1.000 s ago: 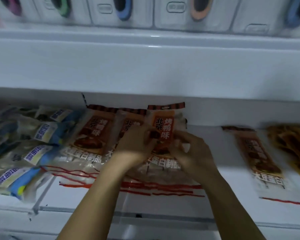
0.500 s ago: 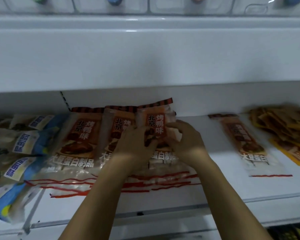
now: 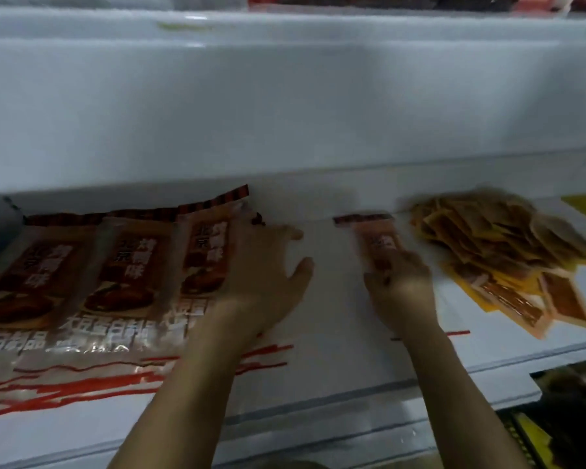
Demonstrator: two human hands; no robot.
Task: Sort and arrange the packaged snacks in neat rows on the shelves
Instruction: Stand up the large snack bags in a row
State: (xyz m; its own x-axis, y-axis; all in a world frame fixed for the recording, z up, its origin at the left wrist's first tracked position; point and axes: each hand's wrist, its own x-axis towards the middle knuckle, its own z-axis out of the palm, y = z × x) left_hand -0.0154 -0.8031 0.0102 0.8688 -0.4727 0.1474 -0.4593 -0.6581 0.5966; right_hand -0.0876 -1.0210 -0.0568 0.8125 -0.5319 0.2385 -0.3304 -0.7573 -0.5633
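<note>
Three orange-brown snack packets (image 3: pixel 122 275) lie side by side in a row at the left of the white shelf (image 3: pixel 335 360). My left hand (image 3: pixel 268 275) rests flat, fingers spread, on the right edge of the rightmost packet of that row. To the right, a single packet of the same kind (image 3: pixel 379 242) lies apart on the shelf. My right hand (image 3: pixel 400 292) lies over its lower half, fingers on the packet; the frame is blurred and the grip is unclear.
A loose heap of yellow-orange packets (image 3: pixel 508 252) fills the shelf's right end. The shelf above (image 3: pixel 285 106) overhangs low over the packets. A bare strip of shelf lies between my two hands. Dark goods (image 3: pixel 575 418) show below at the lower right.
Both hands were pressed together on the third packet of the row. My right hand has moved right onto the lone packet, my left hand has flattened, and the view has swung right.
</note>
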